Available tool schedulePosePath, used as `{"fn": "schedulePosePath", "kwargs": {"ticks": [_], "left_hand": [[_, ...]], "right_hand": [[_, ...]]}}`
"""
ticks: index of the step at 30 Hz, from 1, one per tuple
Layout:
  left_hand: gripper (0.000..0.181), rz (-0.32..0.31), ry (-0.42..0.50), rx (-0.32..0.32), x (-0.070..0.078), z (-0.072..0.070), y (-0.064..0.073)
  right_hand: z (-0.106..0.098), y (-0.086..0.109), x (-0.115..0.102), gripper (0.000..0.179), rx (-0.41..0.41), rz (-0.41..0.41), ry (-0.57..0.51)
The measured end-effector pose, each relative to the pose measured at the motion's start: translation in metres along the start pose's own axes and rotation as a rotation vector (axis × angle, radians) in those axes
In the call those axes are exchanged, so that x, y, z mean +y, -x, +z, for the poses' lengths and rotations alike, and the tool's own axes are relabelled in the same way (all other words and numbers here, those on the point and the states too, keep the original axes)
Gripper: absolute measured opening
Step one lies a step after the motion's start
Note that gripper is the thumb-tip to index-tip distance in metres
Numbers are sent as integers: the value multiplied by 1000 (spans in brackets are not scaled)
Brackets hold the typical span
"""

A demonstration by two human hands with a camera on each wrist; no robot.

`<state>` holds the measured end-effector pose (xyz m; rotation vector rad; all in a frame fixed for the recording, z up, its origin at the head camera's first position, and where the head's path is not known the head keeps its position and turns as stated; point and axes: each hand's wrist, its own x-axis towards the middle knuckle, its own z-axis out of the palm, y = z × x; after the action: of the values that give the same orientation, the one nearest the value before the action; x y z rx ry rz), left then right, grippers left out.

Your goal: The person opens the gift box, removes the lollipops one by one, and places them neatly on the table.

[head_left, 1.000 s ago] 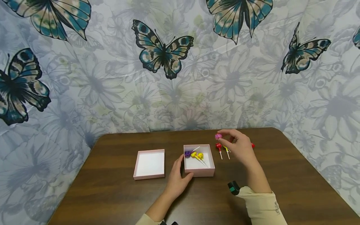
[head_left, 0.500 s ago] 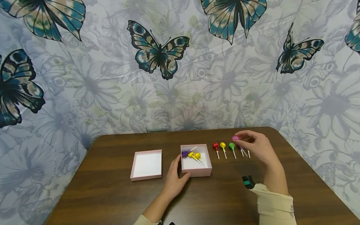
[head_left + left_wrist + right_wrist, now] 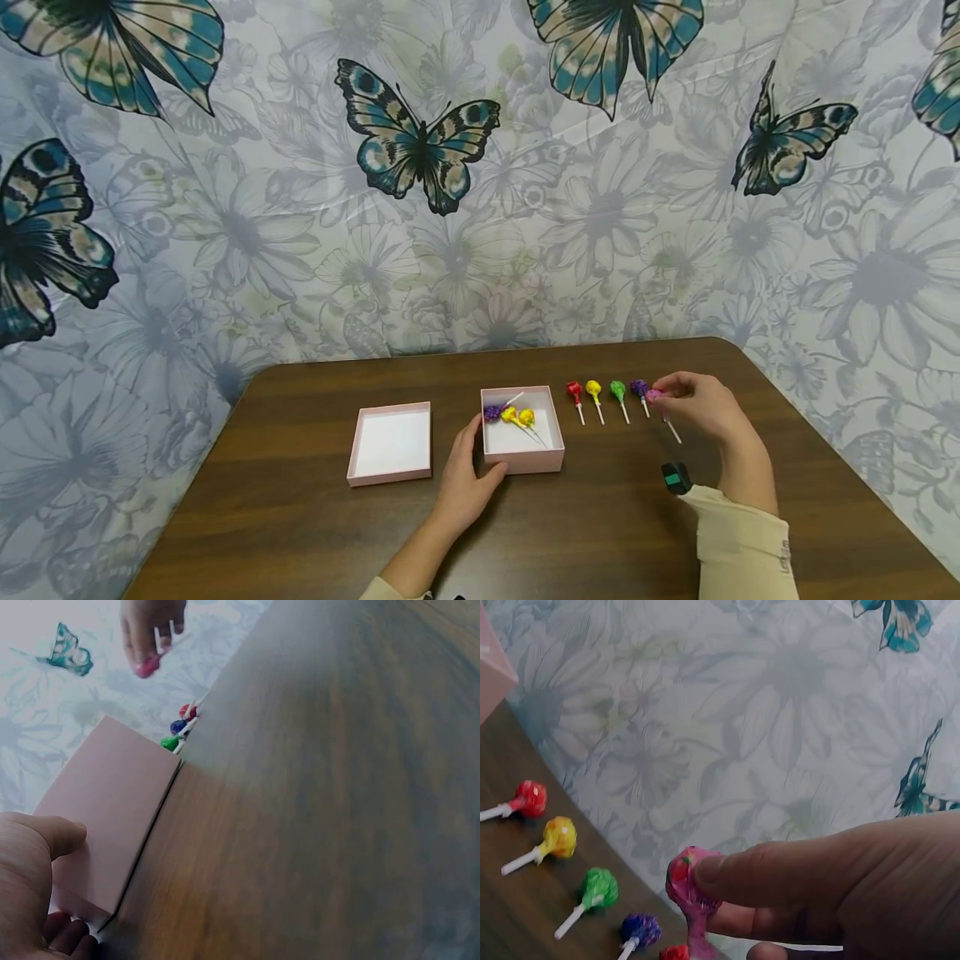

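Note:
My right hand (image 3: 705, 408) pinches a pink-wrapped lollipop (image 3: 692, 881) by its head between thumb and fingers, above the right end of a row of lollipops. In that row lie a red lollipop (image 3: 574, 390), a yellow one (image 3: 594, 390), a green one (image 3: 618, 391) and a purple one (image 3: 640, 388). Another red lollipop (image 3: 673, 952) shows partly beyond the purple one in the right wrist view. My left hand (image 3: 467, 479) holds the left front corner of an open pink box (image 3: 525, 462), thumb along its front. Inside lie a purple lollipop (image 3: 492, 413) and two yellow ones (image 3: 527, 418).
A pink box lid (image 3: 390, 442), white inside, lies left of the box on the brown wooden table (image 3: 300, 517). A butterfly-patterned cloth (image 3: 465, 275) hangs behind the table's far edge.
My right hand has carried the pink lollipop rightward along the row and then lowered it, uncovering the row's other lollipops. My left hand stays at the box.

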<state>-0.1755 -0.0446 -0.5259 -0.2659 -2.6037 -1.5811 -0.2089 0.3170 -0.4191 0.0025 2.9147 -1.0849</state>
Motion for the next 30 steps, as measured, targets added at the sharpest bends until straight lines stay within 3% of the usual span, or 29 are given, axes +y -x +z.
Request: {"fn": "schedulePosePath", "kwargs": {"ticks": [14,30], "left_hand": [[81,-8,-9,3,-3,1,0],[81,9,-7,2,-3,0,-1]], "right_hand": [[15,-10,49,44,-76,113,28],[16,-7,57,42,-88,153,12]]}}
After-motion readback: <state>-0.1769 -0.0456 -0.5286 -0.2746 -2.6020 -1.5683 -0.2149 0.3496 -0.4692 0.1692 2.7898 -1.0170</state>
